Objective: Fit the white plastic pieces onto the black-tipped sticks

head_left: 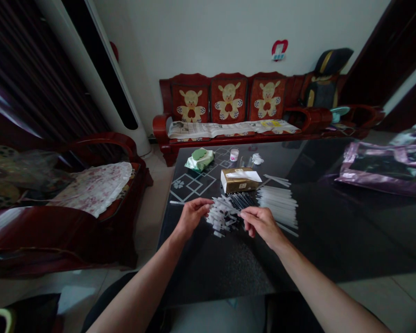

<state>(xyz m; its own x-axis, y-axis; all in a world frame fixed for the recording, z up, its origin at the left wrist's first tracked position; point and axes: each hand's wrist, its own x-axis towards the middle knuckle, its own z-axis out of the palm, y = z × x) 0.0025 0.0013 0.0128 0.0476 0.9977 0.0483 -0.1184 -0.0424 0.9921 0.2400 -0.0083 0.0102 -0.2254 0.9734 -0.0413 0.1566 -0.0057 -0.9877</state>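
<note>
My left hand (pixel 195 213) is at the left edge of a heap of small whitish caps (pixel 221 215), thumb and fingers pinched together. Whatever lies between those fingertips is too small to make out. On the heap's right side my right hand (pixel 261 222) is also closed in a pinch, with a pale tip showing at its fingers that I cannot name. Behind the heap and between the hands lies a bundle of thin black sticks like pen refills (pixel 241 200). Translucent white tubes (pixel 278 205) lie in a row beyond my right hand. One whitish stick (pixel 176 202) rests left of my left hand.
The dark glossy table (pixel 319 222) bears a gold tissue box (pixel 241 180), a green pack of wipes (pixel 200 159), a small white cup (pixel 234 154) and crumpled tissue (pixel 257 159). A purple-edged bag (pixel 384 169) lies right. A wooden sofa (pixel 164 99) stands behind.
</note>
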